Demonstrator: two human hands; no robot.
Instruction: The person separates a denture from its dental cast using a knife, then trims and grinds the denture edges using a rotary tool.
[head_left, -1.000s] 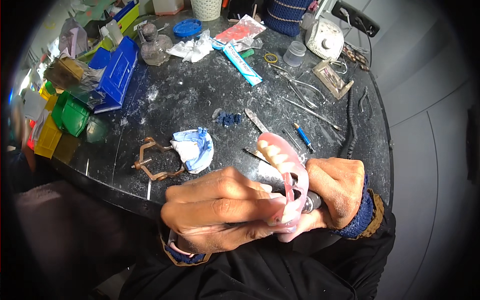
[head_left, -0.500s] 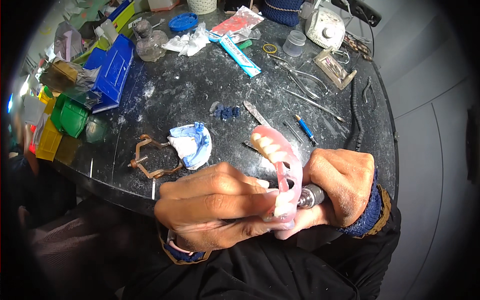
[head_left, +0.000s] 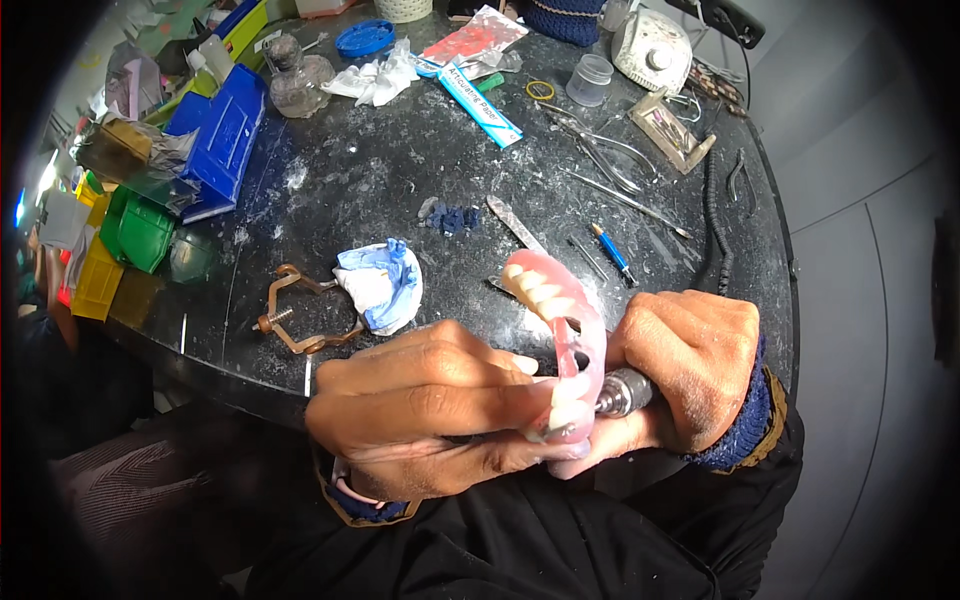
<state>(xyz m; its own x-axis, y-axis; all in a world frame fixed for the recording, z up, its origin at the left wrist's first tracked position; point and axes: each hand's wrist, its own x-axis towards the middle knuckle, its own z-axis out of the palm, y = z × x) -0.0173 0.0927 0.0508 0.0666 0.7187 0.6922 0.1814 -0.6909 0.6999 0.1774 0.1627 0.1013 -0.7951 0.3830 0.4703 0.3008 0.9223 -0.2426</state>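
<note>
Between the fingers and thumb of my left hand (head_left: pixel 430 410) is a pink partial denture (head_left: pixel 590 340) with rows of cream teeth, standing on edge over the front of the bench. My right hand (head_left: pixel 685 365) is wrapped round a rotary handpiece (head_left: pixel 625 392), whose metal nose points at the denture's right face. The bur tip is hidden behind the denture. My right thumb lies against the denture's lower end. Left of the denture, a blue and white plaster dental model (head_left: pixel 380 285) rests beside a brass-coloured articulator frame (head_left: pixel 290 310).
Behind the denture lie a flat spatula (head_left: pixel 513 222), a blue pencil (head_left: pixel 613 253) and pliers (head_left: pixel 600 150). A coiled black cord (head_left: pixel 712 220) runs along the right. Blue bins (head_left: pixel 225 145) and a green bin (head_left: pixel 140 230) line the left edge. A white control box (head_left: pixel 652 52) stands back right.
The view has shifted slightly, so bench items sit a little higher. My right hand has moved slightly to the right; the grip on denture and handpiece is the same.
</note>
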